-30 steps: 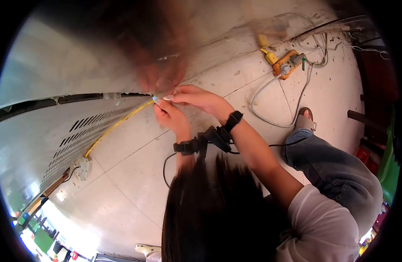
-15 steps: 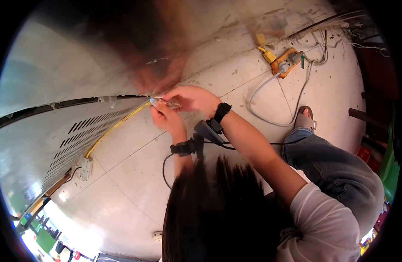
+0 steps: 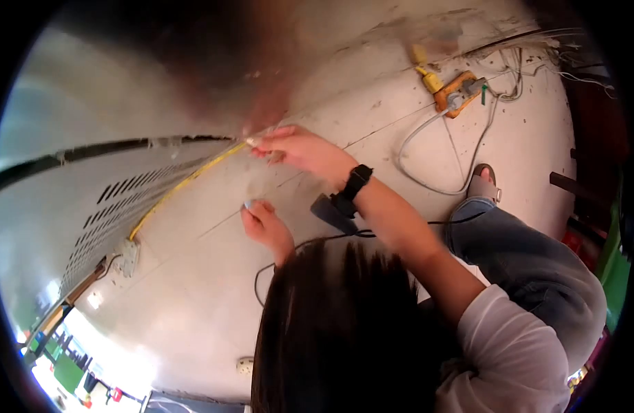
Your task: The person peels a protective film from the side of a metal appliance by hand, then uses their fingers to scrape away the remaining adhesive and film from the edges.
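Note:
My right hand (image 3: 296, 148), a black strap on its wrist, reaches to the upper end of a yellow cable (image 3: 186, 182). Its fingers are pinched together right at that end, by the dark gap (image 3: 89, 150) along the shiny panel. A crumpled brownish scrap (image 3: 277, 157) shows under the palm. Lower down, my left hand (image 3: 265, 226) is apart from the cable, fingers curled and closed, with a pale bluish spot at the tip. What either hand holds is too small to make out. The cable runs down beside the slotted metal panel (image 3: 117, 206) to a pale box (image 3: 129, 256).
An orange power strip (image 3: 461, 93) with grey and yellow plugs lies on the pale tiled floor (image 3: 193, 296). A grey cord (image 3: 427, 189) loops from it towards a sandalled foot (image 3: 483, 182). Thin wires tangle at the upper right. Dark hair covers the lower middle.
My left hand has come away from the cable's upper end and moved down, apart from my right hand. The right hand has stayed near that end, its fingers slightly higher.

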`<control>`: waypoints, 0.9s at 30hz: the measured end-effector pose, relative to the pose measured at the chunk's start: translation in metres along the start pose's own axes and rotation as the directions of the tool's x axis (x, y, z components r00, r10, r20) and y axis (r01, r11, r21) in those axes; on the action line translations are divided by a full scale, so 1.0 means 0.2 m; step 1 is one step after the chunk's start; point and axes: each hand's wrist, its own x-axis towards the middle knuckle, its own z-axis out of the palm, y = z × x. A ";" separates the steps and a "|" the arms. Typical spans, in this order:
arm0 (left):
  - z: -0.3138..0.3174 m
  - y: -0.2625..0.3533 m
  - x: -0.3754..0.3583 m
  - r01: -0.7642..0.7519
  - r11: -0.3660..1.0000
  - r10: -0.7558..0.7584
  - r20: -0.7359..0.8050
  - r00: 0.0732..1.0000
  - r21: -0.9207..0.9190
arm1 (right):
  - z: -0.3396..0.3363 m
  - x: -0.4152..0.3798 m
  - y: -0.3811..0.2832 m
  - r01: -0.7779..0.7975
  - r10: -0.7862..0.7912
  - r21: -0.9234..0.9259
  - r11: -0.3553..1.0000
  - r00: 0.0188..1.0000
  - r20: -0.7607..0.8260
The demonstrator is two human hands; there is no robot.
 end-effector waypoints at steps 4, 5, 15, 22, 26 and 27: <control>0.10 0.22 0.19 -0.125 0.990 0.125 -0.005 0.992 -0.065 | 0.04 -0.04 0.02 0.147 -0.163 -0.216 0.965 0.985 -0.058; 0.11 0.25 0.21 -0.102 0.991 0.099 -0.041 0.994 -0.084 | 0.05 -0.07 0.04 0.158 -0.177 -0.230 0.960 0.982 -0.065; -0.03 0.05 0.30 -0.147 0.988 0.152 0.188 0.970 -0.038 | 0.55 0.10 0.05 0.382 0.067 0.475 0.793 0.720 -0.690; -0.08 -0.01 0.37 -0.203 0.978 0.211 0.271 0.939 -0.058 | 0.58 0.37 0.12 0.674 -0.046 0.151 0.723 0.265 -0.963; -0.08 -0.03 0.39 -0.247 0.969 0.245 0.261 0.934 -0.024 | 0.47 0.47 0.24 0.602 -0.194 -0.118 0.790 0.061 -0.979; -0.08 -0.02 0.38 -0.253 0.967 0.248 0.260 0.933 -0.015 | 0.47 0.48 0.25 0.577 -0.226 -0.169 0.799 0.027 -0.974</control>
